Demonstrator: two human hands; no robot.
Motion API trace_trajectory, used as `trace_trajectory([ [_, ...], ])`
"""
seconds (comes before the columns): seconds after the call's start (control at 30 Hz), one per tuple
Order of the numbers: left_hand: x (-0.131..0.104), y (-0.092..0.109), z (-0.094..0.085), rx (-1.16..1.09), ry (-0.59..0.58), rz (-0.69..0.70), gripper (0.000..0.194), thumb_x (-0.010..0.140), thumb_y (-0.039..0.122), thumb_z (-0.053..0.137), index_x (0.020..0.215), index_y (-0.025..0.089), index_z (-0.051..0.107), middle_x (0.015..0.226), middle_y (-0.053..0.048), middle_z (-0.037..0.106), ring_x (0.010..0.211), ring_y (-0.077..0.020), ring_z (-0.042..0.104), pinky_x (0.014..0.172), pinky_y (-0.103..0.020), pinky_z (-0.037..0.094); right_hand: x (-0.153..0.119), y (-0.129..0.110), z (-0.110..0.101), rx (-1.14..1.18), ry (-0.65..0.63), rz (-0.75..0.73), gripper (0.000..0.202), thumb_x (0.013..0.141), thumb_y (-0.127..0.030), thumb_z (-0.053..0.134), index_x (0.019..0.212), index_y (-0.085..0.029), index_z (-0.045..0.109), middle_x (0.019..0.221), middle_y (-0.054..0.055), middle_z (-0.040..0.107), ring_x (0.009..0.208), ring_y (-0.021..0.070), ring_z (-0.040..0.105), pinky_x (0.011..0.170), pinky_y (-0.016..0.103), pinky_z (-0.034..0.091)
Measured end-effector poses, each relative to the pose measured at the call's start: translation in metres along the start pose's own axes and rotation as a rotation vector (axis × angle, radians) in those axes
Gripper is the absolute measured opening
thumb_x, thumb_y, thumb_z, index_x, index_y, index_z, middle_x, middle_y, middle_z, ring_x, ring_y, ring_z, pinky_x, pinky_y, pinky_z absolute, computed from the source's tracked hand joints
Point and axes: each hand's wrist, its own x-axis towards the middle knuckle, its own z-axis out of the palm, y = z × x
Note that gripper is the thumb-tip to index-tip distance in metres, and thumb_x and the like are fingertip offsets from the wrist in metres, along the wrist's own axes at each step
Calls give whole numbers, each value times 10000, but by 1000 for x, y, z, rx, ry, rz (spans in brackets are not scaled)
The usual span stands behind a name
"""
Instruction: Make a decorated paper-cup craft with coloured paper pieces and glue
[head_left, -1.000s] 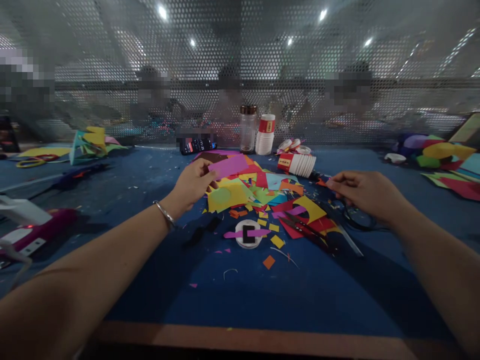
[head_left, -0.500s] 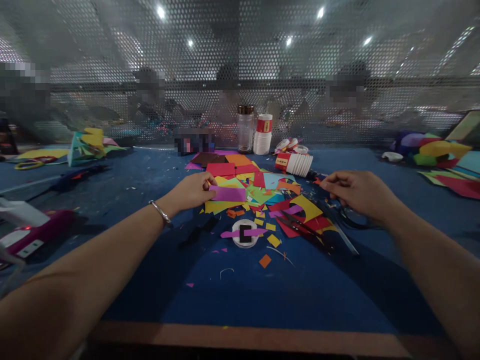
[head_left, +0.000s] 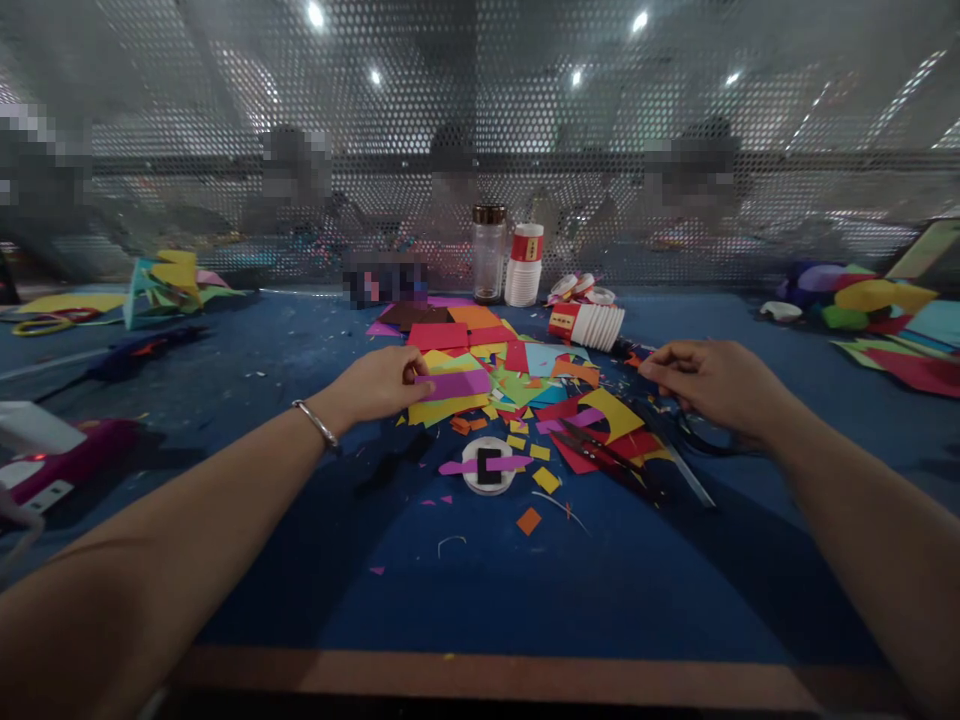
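My left hand [head_left: 384, 382], with a bangle on its wrist, pinches the left end of a purple paper strip [head_left: 456, 384] above yellow sheets. My right hand [head_left: 697, 380] is closed at the right of the paper pile, thumb and fingers together; what lies between them I cannot make out. By its fingertips are a small orange piece and a dark tool, partly hidden. A clear stick [head_left: 686, 470] and a dark cable lie below that hand. Between my arms rests a white disc [head_left: 489, 488] bearing a black square and a purple strip. Dark-handled scissors [head_left: 611, 458] lie over red and yellow paper.
Coloured paper scraps cover the middle of the blue table [head_left: 480, 600]. Behind them stand a glass bottle [head_left: 488, 260] and stacked paper cups [head_left: 523, 270]; another stack [head_left: 589, 325] lies sideways. A magenta power strip [head_left: 71, 465] is at left. A perforated screen [head_left: 480, 130] rises behind.
The view has shifted slightly. Both hands hold nearly the same positions, the left still on the purple strip, which looks slightly more tilted.
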Motion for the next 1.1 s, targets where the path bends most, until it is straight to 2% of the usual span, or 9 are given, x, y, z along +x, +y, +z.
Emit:
trace_trajectory([
  [0.3, 1, 2, 0, 19, 6, -16, 229, 775, 413, 584, 828, 195, 629, 817, -61, 705, 729, -214, 650, 644, -303, 464, 5, 6, -5, -104, 21, 10, 157, 784, -344, 619, 716, -213, 673, 549, -11, 601, 447, 126, 483, 505, 279, 366],
  [0.5, 1, 1, 0, 7, 9, -5, 223, 768, 397, 584, 840, 193, 637, 839, -70, 707, 755, -225, 654, 670, -312, 467, 4, 4, -6, -162, -42, -36, 146, 771, -346, 638, 694, -225, 661, 588, 5, 638, 485, 146, 525, 532, 296, 390],
  [0.6, 2, 0, 1, -10, 15, 2, 227, 764, 406, 597, 834, 196, 643, 845, -65, 716, 762, -224, 657, 675, -311, 473, -1, -2, -3, -141, -142, -167, 189, 775, -399, 640, 713, -223, 665, 613, 10, 651, 558, 163, 573, 566, 296, 403],
  [0.73, 6, -5, 0, -45, 13, 8, 236, 782, 413, 588, 830, 197, 670, 876, -54, 737, 798, -212, 677, 696, -285, 500, -13, -10, 5, -138, -338, -347, 330, 814, -526, 593, 732, -213, 655, 613, 0, 626, 558, 149, 543, 544, 274, 368],
  [0.83, 15, -14, -2, -30, 72, -51, 256, 790, 338, 555, 934, 183, 700, 957, -81, 745, 849, -220, 685, 749, -286, 510, -20, -14, 12, -156, -490, -364, 359, 830, -553, 585, 737, -210, 636, 611, -10, 623, 559, 142, 544, 546, 259, 371],
  [0.93, 31, -25, -3, 4, 128, -131, 321, 793, 315, 548, 1034, 174, 707, 1039, -116, 740, 920, -245, 682, 809, -313, 503, -24, -18, 16, -183, -559, -367, 352, 828, -550, 606, 748, -208, 626, 627, -6, 629, 559, 140, 538, 541, 255, 365],
  [1.03, 51, -34, -3, 35, 133, -193, 388, 775, 421, 602, 1056, 178, 714, 1037, -135, 738, 1011, -288, 665, 860, -340, 489, -27, -22, 17, -210, -574, -390, 362, 822, -552, 625, 723, -206, 594, 639, 0, 622, 553, 138, 520, 523, 255, 341],
  [1.1, 66, -39, -2, 49, 124, -230, 437, 717, 526, 657, 986, 190, 732, 974, -134, 744, 1032, -329, 655, 861, -365, 487, -29, -24, 17, -217, -585, -382, 361, 822, -550, 633, 720, -210, 568, 638, -3, 616, 555, 140, 521, 518, 254, 339],
])
